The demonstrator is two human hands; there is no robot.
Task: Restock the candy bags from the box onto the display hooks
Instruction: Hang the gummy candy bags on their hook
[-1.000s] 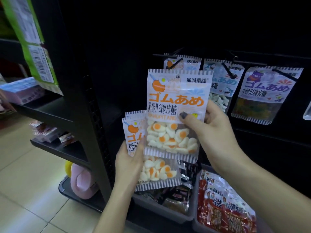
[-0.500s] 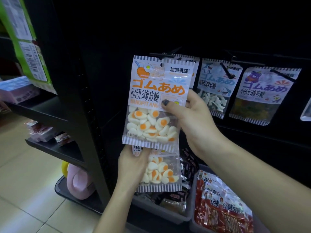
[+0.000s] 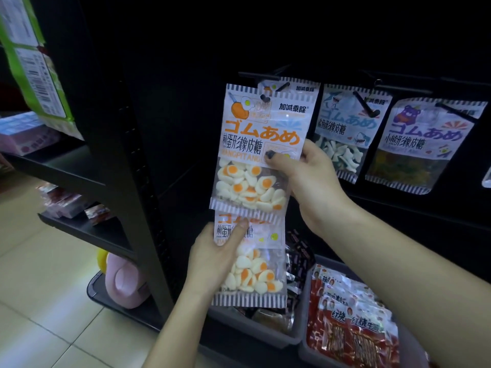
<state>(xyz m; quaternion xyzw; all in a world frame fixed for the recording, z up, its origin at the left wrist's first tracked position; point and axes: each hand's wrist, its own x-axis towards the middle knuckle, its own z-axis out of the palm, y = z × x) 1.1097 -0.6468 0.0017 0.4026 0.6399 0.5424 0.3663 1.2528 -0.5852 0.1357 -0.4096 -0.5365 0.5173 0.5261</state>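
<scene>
My right hand (image 3: 305, 179) pinches an egg-gummy candy bag (image 3: 255, 144) by its right side, thumb on the front. The bag's top hole sits at the tip of a black display hook (image 3: 276, 87), in front of another egg-gummy bag hanging there. Below it, my left hand (image 3: 215, 258) grips more egg-gummy bags (image 3: 255, 272) by their left edge, thumb across the front. No box is clearly visible.
A shark-gummy bag (image 3: 342, 139) and a bear-gummy bag (image 3: 419, 144) hang on hooks to the right. Grey bins (image 3: 265, 332) with dark snacks and red packets (image 3: 350, 325) stand below. A black shelf upright (image 3: 127, 166) rises on the left; a pink object (image 3: 125, 285) sits low.
My right hand has lifted the egg-gummy bag up and to the right until its top reaches the hook. My left hand stays low with the other bags.
</scene>
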